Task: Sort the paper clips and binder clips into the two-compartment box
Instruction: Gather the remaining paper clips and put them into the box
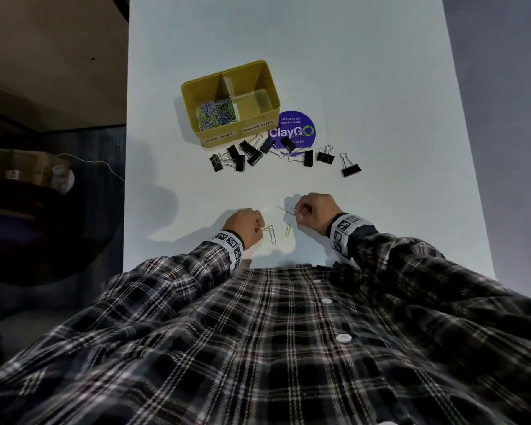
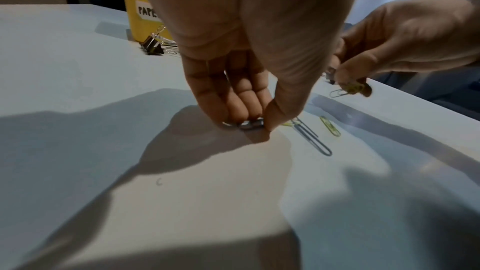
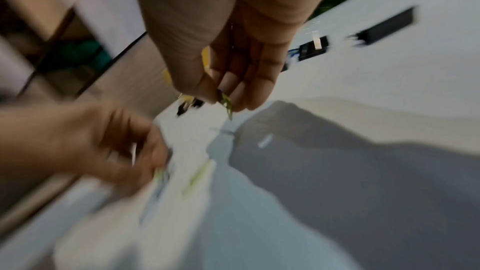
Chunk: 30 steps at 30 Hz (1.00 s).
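The two-compartment box point(image 1: 230, 102) was found on the surface point(image 1: 365, 87), with paper clips point(image 1: 216, 113) in its left compartment. Binder clips point(image 1: 252, 154) were scattered just before the box, several on a round sticker point(image 1: 301, 124) to its right. Nearer the person, two loose paper clips point(image 1: 280, 233) were noted between the hands.

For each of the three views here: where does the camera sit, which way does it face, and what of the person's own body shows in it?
Head: worn on the head, looking forward and down over the plaid shirt at the white table, yellow box, both hands.
Left wrist: looks along the left hand, whose fingertips touch the table beside a grey paper clip; the right hand enters at right.
Right wrist: blurred; looks along the right hand pinching paper clips.
Shared: both wrist views show both hands.
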Each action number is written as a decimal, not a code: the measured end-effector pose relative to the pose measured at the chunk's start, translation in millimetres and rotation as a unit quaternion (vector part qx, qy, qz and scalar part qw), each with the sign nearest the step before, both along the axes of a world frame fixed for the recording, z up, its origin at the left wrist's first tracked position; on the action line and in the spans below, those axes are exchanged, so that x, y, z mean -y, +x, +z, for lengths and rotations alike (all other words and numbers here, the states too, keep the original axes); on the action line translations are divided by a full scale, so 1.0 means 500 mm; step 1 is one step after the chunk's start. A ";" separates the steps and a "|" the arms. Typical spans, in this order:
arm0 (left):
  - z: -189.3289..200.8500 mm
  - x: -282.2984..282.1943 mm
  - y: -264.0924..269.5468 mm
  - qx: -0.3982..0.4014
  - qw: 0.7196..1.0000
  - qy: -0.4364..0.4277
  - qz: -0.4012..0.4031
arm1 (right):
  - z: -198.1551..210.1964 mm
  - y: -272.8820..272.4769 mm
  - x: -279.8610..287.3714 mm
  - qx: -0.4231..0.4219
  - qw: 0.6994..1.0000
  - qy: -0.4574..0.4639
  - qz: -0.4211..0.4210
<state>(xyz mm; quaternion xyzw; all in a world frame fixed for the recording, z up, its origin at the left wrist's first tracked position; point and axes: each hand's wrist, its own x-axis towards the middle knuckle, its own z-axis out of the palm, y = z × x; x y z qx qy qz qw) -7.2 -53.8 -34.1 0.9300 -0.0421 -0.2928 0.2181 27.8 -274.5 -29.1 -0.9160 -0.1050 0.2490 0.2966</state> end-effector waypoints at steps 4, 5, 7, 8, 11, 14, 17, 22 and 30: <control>-0.006 -0.003 0.009 -0.048 0.998 0.002 0.028 | 0.013 0.030 0.040 -0.129 0.975 0.070 -0.168; -0.007 -0.003 0.011 -0.052 0.998 0.002 0.028 | 0.018 0.034 0.048 -0.163 0.958 0.112 -0.208; -0.003 -0.004 0.010 -0.055 0.998 -0.001 0.022 | 0.027 0.040 0.058 -0.230 0.906 0.220 -0.280; -0.001 -0.005 0.010 -0.056 0.998 -0.006 0.022 | 0.033 0.042 0.059 -0.257 0.878 0.265 -0.305; 0.010 -0.015 0.006 -0.063 0.997 -0.026 0.046 | 0.041 0.043 0.056 -0.305 0.821 0.342 -0.340; 0.024 -0.021 0.009 -0.066 0.993 -0.051 0.083 | 0.040 0.038 0.049 -0.364 0.758 0.383 -0.383; 0.056 -0.001 0.025 -0.039 0.986 -0.110 0.123 | 0.042 0.032 0.038 -0.406 0.722 0.394 -0.398; 0.129 0.081 0.062 0.023 0.969 -0.232 0.087 | 0.040 0.026 0.009 -0.435 0.727 0.366 -0.385; 0.089 0.045 0.043 0.079 0.988 -0.086 -0.102 | 0.021 0.015 0.028 -0.415 0.731 0.330 -0.430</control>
